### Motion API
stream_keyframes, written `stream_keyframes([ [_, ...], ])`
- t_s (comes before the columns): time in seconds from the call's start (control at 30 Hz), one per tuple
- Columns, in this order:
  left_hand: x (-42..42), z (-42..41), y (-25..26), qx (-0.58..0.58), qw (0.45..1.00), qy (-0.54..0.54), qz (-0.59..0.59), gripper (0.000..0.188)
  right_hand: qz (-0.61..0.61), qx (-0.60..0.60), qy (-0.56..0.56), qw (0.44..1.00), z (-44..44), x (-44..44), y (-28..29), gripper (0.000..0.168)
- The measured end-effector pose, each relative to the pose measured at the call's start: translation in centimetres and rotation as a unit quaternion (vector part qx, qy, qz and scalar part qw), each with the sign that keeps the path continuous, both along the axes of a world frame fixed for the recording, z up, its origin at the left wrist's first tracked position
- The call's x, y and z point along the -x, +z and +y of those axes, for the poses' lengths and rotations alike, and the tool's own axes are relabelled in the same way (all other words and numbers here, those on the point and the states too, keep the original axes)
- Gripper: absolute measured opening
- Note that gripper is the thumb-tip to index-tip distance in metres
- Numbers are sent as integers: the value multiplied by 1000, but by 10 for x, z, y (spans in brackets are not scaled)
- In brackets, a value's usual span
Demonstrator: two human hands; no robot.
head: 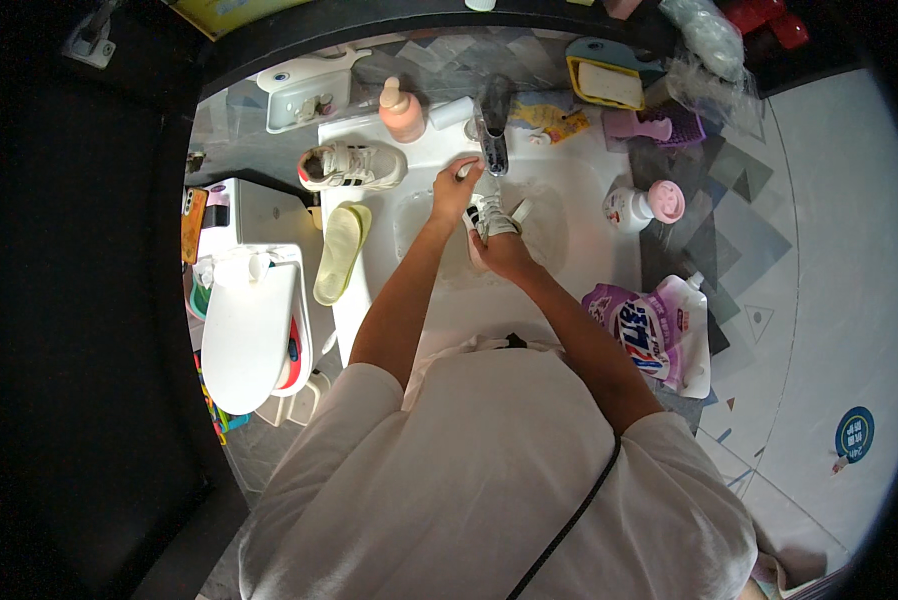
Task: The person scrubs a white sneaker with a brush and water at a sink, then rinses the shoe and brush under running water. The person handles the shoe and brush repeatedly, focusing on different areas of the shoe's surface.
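Observation:
A white sneaker (489,201) with dark side stripes is held over the white washbasin (449,311), its toe under the dark faucet (497,135). My left hand (455,191) closes its thumb and fingers around the toe end. At the ankle end, my right hand (503,253) grips the shoe by its opening. Cloudy water with some suds lies in the basin below. Its mate, a white sneaker (355,166) with a red heel patch, rests on the basin's left rim. Below that one lies a pale yellow-green insole or slipper (340,255).
Left of the basin is a white toilet (246,337) with its lid down. A pink pump bottle (402,112) stands at the back rim. On the right are a white bottle with a pink cap (644,206), a purple scrub brush (644,127) and a purple detergent pouch (651,330).

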State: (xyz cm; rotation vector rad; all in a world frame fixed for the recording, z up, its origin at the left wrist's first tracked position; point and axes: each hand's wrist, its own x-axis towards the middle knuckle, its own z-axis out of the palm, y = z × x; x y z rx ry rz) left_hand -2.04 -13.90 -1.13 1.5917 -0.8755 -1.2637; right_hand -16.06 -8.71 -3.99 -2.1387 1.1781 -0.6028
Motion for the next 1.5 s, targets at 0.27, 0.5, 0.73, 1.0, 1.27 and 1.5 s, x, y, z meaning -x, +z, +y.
stream_keyframes([
  [0.27,23,6,-9,185,928,14,-324,37,109,117,-34,987,-2,4,33,43],
  [0.5,5,-12,-2,42,963,8,-266,32,134,130,-12,982,4,8,53,40],
  [0.73,4,5,-10,50,988,30,-144,46,85,47,67,993,-10,12,72,44],
  [1.0,-8,26,-10,122,954,259,-90,42,-173,-387,-42,905,-29,16,59,33],
  [1.27,-8,34,-6,121,954,264,-73,39,-534,-589,-188,576,-50,-7,37,25],
  [1.5,-14,52,-8,158,948,267,-64,37,-513,-605,-278,542,-65,-42,25,31],
])
